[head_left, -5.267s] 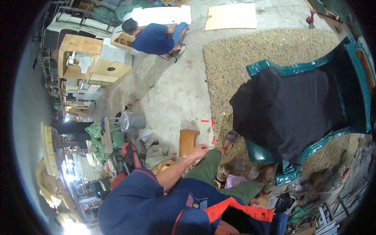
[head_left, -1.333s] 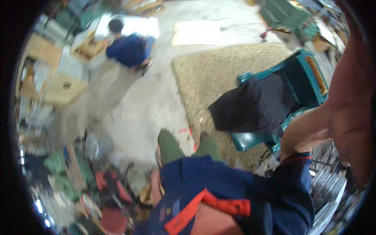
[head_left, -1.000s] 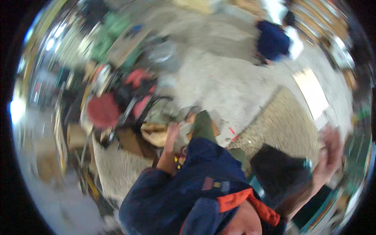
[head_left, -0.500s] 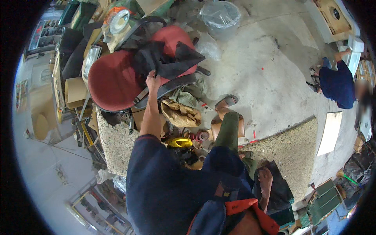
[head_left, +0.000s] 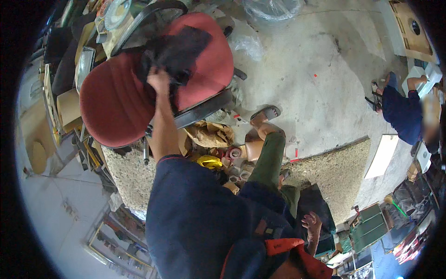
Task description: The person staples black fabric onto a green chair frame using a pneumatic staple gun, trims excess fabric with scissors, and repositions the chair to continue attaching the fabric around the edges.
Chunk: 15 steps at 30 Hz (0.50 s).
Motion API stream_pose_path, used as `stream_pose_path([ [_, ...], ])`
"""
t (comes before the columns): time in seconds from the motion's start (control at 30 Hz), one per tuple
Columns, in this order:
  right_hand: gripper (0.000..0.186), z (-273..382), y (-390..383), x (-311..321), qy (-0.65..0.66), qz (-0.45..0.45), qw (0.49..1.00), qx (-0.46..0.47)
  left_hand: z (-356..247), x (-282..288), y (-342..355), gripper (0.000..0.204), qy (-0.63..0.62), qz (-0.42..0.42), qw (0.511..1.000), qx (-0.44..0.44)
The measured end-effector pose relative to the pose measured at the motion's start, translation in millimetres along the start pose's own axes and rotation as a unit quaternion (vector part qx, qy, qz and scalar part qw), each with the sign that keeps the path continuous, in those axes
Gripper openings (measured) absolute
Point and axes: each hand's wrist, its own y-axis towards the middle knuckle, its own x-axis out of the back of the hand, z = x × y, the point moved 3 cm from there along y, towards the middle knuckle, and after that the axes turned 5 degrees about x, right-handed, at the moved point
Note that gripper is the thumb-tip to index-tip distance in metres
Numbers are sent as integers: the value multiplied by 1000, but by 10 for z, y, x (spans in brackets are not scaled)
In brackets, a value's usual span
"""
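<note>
the left hand reaches far out on a straight arm, fingers clenched on a black cloth draped over the red office chair. the right hand hangs low at the right, fingers loosely spread, grasping nothing. crumpled brown paper and tape rolls lie near the chair's base.

A cloth lies on the chair; tape rolls sit on the floor right of it, beside a mat.
</note>
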Motion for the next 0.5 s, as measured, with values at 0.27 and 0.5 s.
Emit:
stream_pose_path([
  [0.27,46,703,449,-33,-83,39,994,62,-330,1882,847,37,-216,-201,945,141],
  [0.5,38,717,719,-71,8,78,994,76,197,1466,514,68,188,-17,982,4],
])
